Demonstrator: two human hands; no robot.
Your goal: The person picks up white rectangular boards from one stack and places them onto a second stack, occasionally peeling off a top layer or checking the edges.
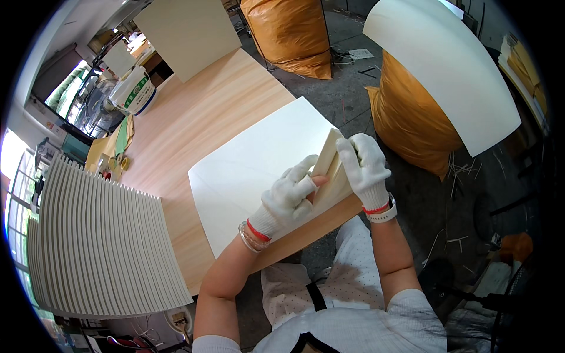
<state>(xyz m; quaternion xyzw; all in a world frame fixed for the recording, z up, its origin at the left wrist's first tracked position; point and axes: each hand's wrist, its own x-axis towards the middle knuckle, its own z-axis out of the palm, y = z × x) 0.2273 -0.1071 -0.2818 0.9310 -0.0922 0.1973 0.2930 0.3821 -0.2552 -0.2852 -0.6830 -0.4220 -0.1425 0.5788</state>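
A large white sheet (pixel 253 167) lies on the wood-grain table in front of me. At its right edge a narrow cream strip (pixel 325 155) stands up at a slant; I cannot tell whether it is part of the sheet. Both hands wear white knitted gloves with red cuffs. My left hand (pixel 287 195) is closed at the strip's lower end, with a bare fingertip showing against it. Higher up, my right hand (pixel 365 162) has its fingers bent round the strip's far end, and its palm side is hidden.
To the left rises a tall stack of pale boards (pixel 106 241). A white bucket (pixel 134 91), a fan (pixel 97 106) and tape rolls (pixel 123 162) sit toward the back left. Orange sacks (pixel 406 117) stand on the floor beyond the table (pixel 170 132), one under a curved white sheet (pixel 447 65).
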